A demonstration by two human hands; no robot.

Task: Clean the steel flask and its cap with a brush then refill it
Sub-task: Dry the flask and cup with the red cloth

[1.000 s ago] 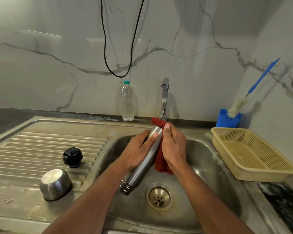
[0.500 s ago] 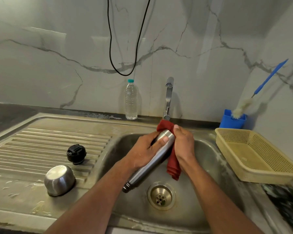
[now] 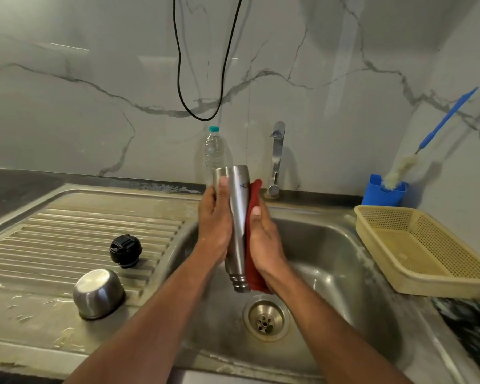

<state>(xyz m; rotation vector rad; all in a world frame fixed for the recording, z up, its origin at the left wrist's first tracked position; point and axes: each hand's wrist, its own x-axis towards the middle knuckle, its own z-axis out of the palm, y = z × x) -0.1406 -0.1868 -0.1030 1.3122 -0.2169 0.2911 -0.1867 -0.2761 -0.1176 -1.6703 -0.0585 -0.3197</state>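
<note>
Drain (image 3: 266,320) at lower centre of sink (image 3: 344,273). Steel cup (image 3: 98,293) upturned lower left; black cap (image 3: 125,250) just behind, on drainboard. Centre frame: left hand (image 3: 215,228) grips steel flask (image 3: 237,217), mouth down over sink; right hand (image 3: 263,242) presses red cloth (image 3: 254,198) to flask, fingers curled round. Bottle brush (image 3: 399,170) in blue holder (image 3: 383,191), right rear.

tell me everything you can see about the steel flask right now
The steel flask is a slim brushed-metal cylinder with dark lettering near its base end. It is held nearly upright over the sink, base up and ringed neck pointing down, no cap on it. The left hand grips one side; the right hand presses a red cloth against the other.
</note>
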